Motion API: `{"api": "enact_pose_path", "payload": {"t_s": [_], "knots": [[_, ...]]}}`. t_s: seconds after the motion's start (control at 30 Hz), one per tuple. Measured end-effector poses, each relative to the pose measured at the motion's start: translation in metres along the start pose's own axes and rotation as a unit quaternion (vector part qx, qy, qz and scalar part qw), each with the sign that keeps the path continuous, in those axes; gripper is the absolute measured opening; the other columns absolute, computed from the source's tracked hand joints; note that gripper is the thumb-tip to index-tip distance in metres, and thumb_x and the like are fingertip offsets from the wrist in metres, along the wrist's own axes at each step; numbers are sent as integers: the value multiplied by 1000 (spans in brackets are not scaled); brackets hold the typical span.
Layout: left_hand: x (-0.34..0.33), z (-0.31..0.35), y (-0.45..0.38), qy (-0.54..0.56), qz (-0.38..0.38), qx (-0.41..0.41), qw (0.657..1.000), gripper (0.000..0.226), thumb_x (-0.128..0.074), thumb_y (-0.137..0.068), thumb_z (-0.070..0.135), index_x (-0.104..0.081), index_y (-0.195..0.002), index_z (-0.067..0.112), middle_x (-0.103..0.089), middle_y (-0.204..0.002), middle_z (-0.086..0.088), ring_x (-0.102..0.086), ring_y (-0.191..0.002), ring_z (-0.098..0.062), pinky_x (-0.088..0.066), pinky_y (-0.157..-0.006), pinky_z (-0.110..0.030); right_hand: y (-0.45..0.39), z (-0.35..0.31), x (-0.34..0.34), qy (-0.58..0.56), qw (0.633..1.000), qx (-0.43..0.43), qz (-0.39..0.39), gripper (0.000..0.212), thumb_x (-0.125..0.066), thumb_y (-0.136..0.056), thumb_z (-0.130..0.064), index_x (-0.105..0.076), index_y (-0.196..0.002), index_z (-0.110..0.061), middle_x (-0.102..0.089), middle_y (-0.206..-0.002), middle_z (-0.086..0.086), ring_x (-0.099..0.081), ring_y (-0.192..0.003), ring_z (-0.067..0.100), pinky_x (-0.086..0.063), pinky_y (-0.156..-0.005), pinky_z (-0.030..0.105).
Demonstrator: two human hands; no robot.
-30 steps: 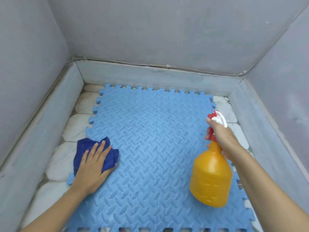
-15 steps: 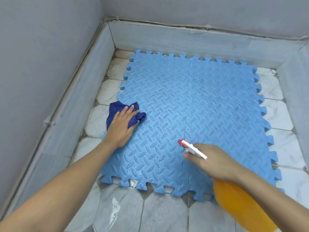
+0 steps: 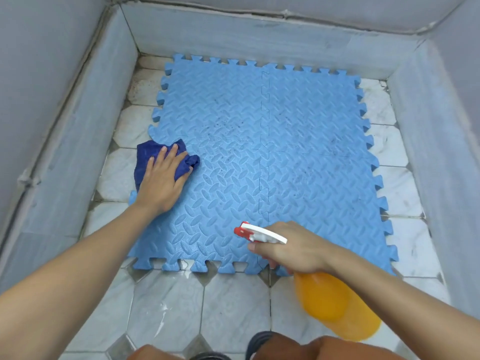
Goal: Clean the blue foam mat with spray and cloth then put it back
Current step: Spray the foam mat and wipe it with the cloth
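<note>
The blue foam mat [image 3: 285, 152], made of interlocking pieces with toothed edges, lies flat on the tiled floor; dark specks dot its middle. My left hand [image 3: 163, 180] presses flat on a dark blue cloth [image 3: 145, 162] at the mat's left edge. My right hand [image 3: 293, 248] grips the neck of an orange spray bottle [image 3: 335, 305] over the mat's near edge. Its white and red nozzle [image 3: 257, 233] points left across the mat.
Grey walls with a raised grey ledge [image 3: 259, 40] enclose the floor on the left, far and right sides. White marble tiles [image 3: 228, 305] show around the mat and in front of it. My knees and a dark shoe [image 3: 259, 341] sit at the bottom edge.
The view has tilted down and pulled back, showing the mat's near edge. My right hand brought the bottle from upright at the right down to the near edge, nozzle turned left. The left hand stays on the cloth.
</note>
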State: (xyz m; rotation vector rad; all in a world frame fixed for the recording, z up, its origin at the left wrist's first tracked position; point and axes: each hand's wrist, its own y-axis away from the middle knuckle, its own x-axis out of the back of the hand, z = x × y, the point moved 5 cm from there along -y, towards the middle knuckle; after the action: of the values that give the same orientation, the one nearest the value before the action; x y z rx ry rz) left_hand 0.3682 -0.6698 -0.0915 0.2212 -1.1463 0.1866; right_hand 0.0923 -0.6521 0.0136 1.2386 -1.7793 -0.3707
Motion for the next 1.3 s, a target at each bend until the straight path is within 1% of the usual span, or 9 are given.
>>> {"api": "enact_pose_path", "payload": {"t_s": [0.2,0.43,0.6,0.8,0.9,1.0,1.13,1.23,1.3], "knots": [[-15,60,-17,31,9,66,997,59,-24,-100,46,-17,-153,20,-4,-162,-6,4,-148,-29,3,-117,-51,34,75,5,-111,985,-118,61,38,-55,-94,-42,-49,-77,-9,-57,-72,5,-51,-61,15,-44,-67,35],[-46,96,-39,-57,38,51,996,66,-24,-95,57,-23,-150,21,-11,-159,-18,-6,-145,-40,-4,-112,-63,116,170,23,-235,901,-257,257,44,-61,-91,-43,-57,-73,-3,-65,-69,11,-55,-52,9,-51,-64,42],[-42,100,-37,-52,46,71,995,76,-31,-86,68,-26,-148,24,-15,-159,-14,-7,-146,-34,-4,-113,-61,141,174,31,-279,874,-250,308,39,-59,-91,-48,-66,-89,-10,-71,-85,7,-65,-81,28,-54,-72,47],[-50,99,-38,-32,108,79,990,57,-40,-93,54,-32,-140,22,-22,-156,-14,-11,-144,-35,-10,-112,-63,139,189,33,-326,839,-241,363,41,-63,-89,-43,-59,-61,-13,-63,-60,3,-55,-44,4,-49,-53,35],[-42,102,-39,-3,118,69,991,47,-43,-95,40,-38,-133,13,-25,-155,-15,-13,-144,-36,-13,-111,-65,158,184,45,-369,805,-221,408,32,-61,-89,-48,-68,-83,-16,-69,-82,8,-63,-63,14,-54,-53,30],[-43,125,-27,48,136,62,988,47,-39,-92,34,-43,-128,4,-33,-151,-19,-19,-142,-38,-15,-112,-62,165,177,43,-346,791,-202,463,42,-61,-89,-49,-65,-91,-7,-69,-89,14,-64,-79,26,-58,-68,44],[-74,194,-14,-17,-10,-85,996,50,-49,-94,42,-41,-136,16,-15,-158,-15,-3,-146,-35,-2,-116,-56,137,164,39,-315,824,-204,424,52,-59,-89,-50,-60,-80,1,-66,-69,14,-60,-57,20,-54,-70,46],[-80,228,-16,-42,-155,-154,975,87,-35,-79,79,-10,-150,36,14,-160,-6,20,-145,-26,12,-114,-48,122,151,39,-274,859,-203,383,50,-54,-89,-55,-62,-86,-6,-68,-76,6,-61,-68,17,-51,-71,41],[-79,232,-13,-41,-197,-158,967,96,-24,-76,84,4,-152,34,21,-159,0,24,-144,-21,13,-115,-47,120,142,40,-271,854,-197,398,48,-54,-89,-57,-64,-85,-9,-68,-76,4,-62,-75,23,-55,-71,43]]}}
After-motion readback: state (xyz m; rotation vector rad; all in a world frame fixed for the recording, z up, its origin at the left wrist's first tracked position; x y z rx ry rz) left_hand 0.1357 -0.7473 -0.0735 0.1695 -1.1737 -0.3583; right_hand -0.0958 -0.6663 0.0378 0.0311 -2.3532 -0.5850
